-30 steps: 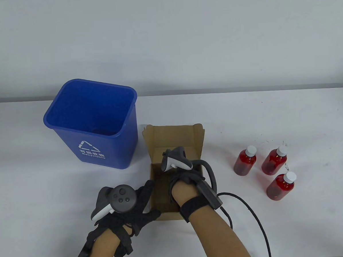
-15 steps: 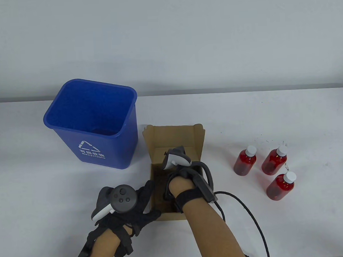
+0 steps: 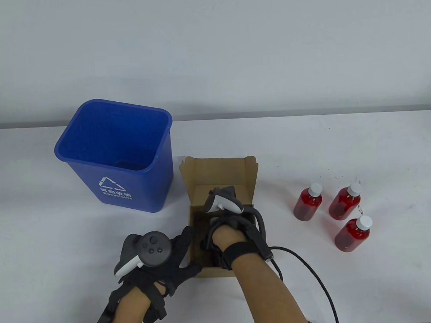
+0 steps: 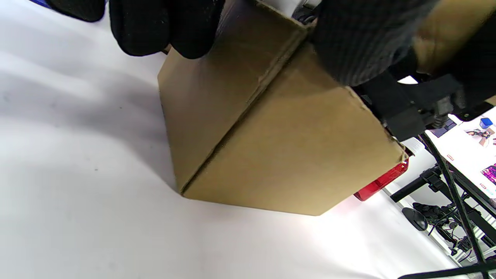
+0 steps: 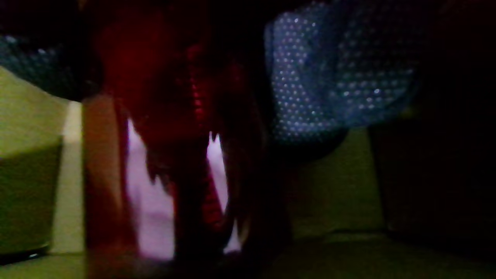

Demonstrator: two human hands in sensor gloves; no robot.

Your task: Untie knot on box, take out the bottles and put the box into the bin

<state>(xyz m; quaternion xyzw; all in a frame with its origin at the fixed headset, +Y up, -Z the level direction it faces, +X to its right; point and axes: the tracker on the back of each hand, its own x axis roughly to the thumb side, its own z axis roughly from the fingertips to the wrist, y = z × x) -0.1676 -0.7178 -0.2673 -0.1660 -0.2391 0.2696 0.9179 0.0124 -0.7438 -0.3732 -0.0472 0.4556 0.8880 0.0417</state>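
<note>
The open brown cardboard box (image 3: 216,172) stands mid-table with its lid flap upright at the back. My left hand (image 3: 191,251) grips its near-left corner, fingers (image 4: 155,27) on the left wall and thumb on the near wall of the box (image 4: 271,155). My right hand (image 3: 223,237) reaches down inside it, fingertips hidden from above. The dark, blurred right wrist view shows a red bottle (image 5: 162,85) close under the palm, with gloved fingers (image 5: 341,77) on either side. Three red bottles with white caps (image 3: 308,202) (image 3: 344,202) (image 3: 352,234) stand on the table to the right.
The blue recycling bin (image 3: 114,152) stands upright just left of the box, its mouth open. A black cable (image 3: 315,268) trails from my right wrist across the near right of the white table (image 3: 42,232).
My right hand has gone deeper into the box and shifted toward its near-left side. The left hand, box, bin and standing bottles have not moved.
</note>
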